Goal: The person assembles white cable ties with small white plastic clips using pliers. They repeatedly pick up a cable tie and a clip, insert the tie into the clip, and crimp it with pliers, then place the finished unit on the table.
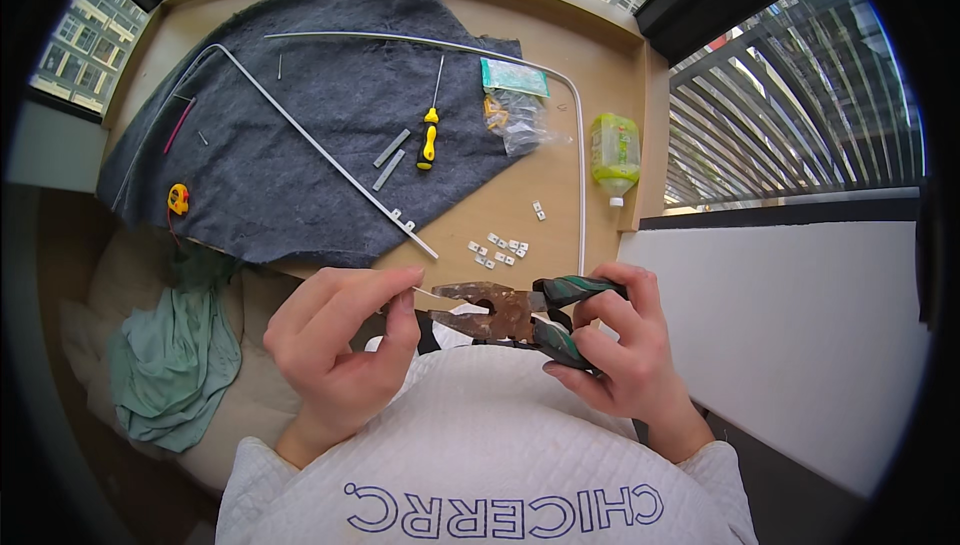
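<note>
Rusty pliers (500, 313) are gripped by the right hand (620, 345), jaws parted toward a thin wire (425, 292) pinched in the left hand (340, 340) for steadiness; small white clips (497, 249) are kept just beyond on the worktop (560, 145).

A pair of rusty combination pliers (505, 313) with green-and-black grips is held low in the view, just in front of the torso and at the near edge of the wooden table. The tool lies roughly level, its head directed to the left and its jaws parted. The two handles are spread, one above the other, and are enclosed by the right hand (620, 345). A thin, pale wire piece (425, 294) is pinched between thumb and forefinger of the left hand (345, 340); its free end is presented at the open jaws, whether touching them cannot be told.
</note>
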